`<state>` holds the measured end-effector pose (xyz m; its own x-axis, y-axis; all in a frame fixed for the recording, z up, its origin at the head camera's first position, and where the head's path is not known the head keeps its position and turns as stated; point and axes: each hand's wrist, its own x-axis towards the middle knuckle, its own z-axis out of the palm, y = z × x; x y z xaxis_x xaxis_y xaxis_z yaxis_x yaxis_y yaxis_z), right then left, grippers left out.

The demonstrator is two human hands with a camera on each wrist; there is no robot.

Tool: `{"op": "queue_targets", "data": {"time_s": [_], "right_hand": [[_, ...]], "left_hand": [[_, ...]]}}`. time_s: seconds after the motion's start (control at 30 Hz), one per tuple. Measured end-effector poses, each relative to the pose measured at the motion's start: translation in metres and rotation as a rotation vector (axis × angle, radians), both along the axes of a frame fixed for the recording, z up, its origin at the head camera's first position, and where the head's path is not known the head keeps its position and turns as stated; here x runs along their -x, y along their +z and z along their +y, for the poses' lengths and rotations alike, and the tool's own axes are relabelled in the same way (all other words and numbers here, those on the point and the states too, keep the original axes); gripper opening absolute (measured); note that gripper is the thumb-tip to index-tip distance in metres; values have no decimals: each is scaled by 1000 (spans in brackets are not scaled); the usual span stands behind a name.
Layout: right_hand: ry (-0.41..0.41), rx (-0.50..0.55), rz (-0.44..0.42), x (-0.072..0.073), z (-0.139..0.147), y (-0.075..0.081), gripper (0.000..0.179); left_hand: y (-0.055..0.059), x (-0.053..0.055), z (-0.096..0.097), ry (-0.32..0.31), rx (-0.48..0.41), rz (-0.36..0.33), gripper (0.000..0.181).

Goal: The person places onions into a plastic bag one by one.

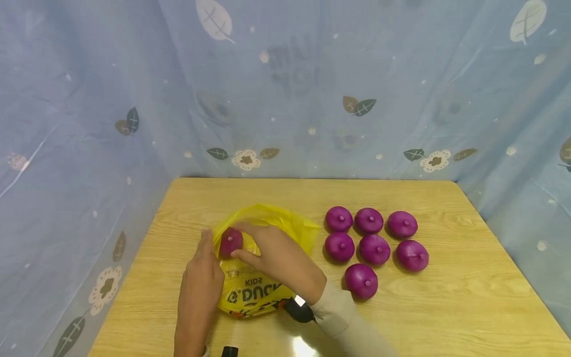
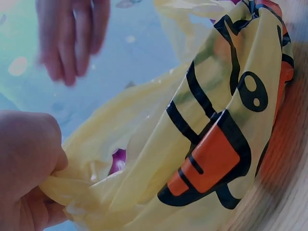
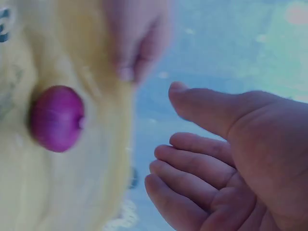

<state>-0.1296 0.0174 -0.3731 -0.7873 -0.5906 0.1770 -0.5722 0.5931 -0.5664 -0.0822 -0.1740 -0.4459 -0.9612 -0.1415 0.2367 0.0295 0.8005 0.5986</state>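
A yellow plastic bag (image 1: 256, 292) with black lettering and a duck print lies on the table, its mouth open. My left hand (image 1: 200, 282) pinches the bag's rim at the left side; in the left wrist view that hand (image 2: 29, 163) has the thin plastic between thumb and fingers. One purple onion (image 1: 230, 242) sits inside the bag near the mouth, also visible as a round onion (image 3: 57, 119) in the right wrist view. My right hand (image 1: 278, 253) is over the bag mouth beside this onion. In the right wrist view its fingers (image 3: 192, 168) are spread apart from it, holding nothing.
Several more purple onions (image 1: 374, 249) stand in loose rows on the wooden table (image 1: 464, 297), right of the bag. A blue patterned curtain (image 1: 312, 99) hangs behind the table and along both sides. A black wrist strap (image 1: 300, 311) shows at my right sleeve.
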Motion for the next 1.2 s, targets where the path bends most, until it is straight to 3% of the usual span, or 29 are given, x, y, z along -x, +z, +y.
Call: {"op": "queue_targets", "data": {"time_s": [0.13, 0.23, 0.43, 0.63, 0.9, 1.2], "right_hand": [[-17, 86, -31, -16, 21, 13, 54], [-75, 135, -35, -26, 38, 18, 54], [-208, 218, 81, -39, 74, 23, 52], [-326, 255, 157, -41, 106, 22, 48], [-427, 227, 329, -39, 140, 18, 46], [-610, 140, 386, -42, 176, 16, 44]], "left_hand": [[0, -1, 0, 7, -9, -24, 52], [2, -1, -1, 14, -8, -48, 53], [5, 2, 0, 14, -6, -65, 53], [8, 3, -2, 18, 3, -59, 53], [5, 2, -4, 13, -6, -37, 53], [3, 5, -1, 5, -10, -63, 53]]}}
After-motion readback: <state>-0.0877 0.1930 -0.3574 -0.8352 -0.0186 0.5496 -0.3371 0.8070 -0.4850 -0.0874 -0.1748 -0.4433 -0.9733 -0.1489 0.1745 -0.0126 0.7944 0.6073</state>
